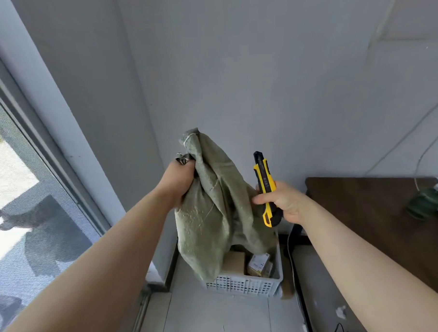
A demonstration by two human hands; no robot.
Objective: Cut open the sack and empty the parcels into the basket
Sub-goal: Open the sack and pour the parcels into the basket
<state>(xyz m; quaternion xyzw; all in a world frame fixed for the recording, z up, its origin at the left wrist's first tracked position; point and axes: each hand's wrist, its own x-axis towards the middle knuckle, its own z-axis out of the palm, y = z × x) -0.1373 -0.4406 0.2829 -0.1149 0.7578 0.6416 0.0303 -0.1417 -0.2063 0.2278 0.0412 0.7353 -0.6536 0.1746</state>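
1. My left hand (181, 182) is clenched on a bunched fistful of the woven sack (214, 203), holding it up over the basket (243, 285) on the far floor.
2. The sack is dull green, coarse plastic weave, creased and limp; its knotted corner sticks up above my fist, bound with pale string.
3. The sack's lower end droops into the left side of the basket.
4. My right hand (287, 203) grips a utility knife (265, 189), yellow and black, upright just right of the sack; I cannot tell whether the blade is out.
5. The basket is white plastic with a slotted lattice wall.
6. Inside it lie cardboard parcels (247, 263): a plain brown box on the left and a pale printed carton on the right, its print too small to read.
7. A dark brown wooden table (365, 209) stands at the right.
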